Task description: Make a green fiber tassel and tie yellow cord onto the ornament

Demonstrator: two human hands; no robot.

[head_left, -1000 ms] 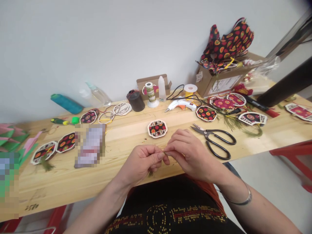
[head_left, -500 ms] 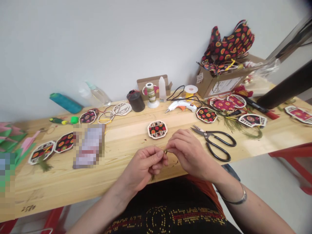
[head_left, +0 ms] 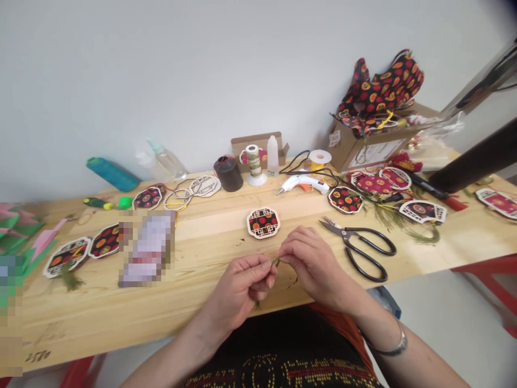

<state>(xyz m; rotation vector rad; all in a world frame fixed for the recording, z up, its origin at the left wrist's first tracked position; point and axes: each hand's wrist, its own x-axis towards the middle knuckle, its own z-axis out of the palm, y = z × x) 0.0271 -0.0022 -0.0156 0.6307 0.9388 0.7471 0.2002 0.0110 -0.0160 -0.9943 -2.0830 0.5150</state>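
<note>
Close together over the table's front edge, both hands pinch a small olive-green tassel (head_left: pixel 276 261). My left hand (head_left: pixel 248 280) is closed around its body, and a few thread ends poke out below the palm. The fingertips of my right hand (head_left: pixel 309 258) grip its upper end; most of the tassel is hidden by fingers. Just beyond the hands lies a wooden-framed ornament (head_left: pixel 263 223) with dark patterned fabric. Black-handled scissors (head_left: pixel 357 245) rest to the right of my right hand, blades pointing up and left.
Along the wall stand a black thread spool (head_left: pixel 228 173), a green ribbon spool (head_left: pixel 254 166), a white bottle (head_left: pixel 273 156) and a glue gun (head_left: pixel 304 183). A cardboard box (head_left: pixel 363 145) with fabric is at back right. Several finished ornaments (head_left: pixel 346 200) lie right and left.
The camera view has shifted slightly, so the table things sit a little lower in the picture. Both hands keep hold of the tassel, with only a small change in finger position.
</note>
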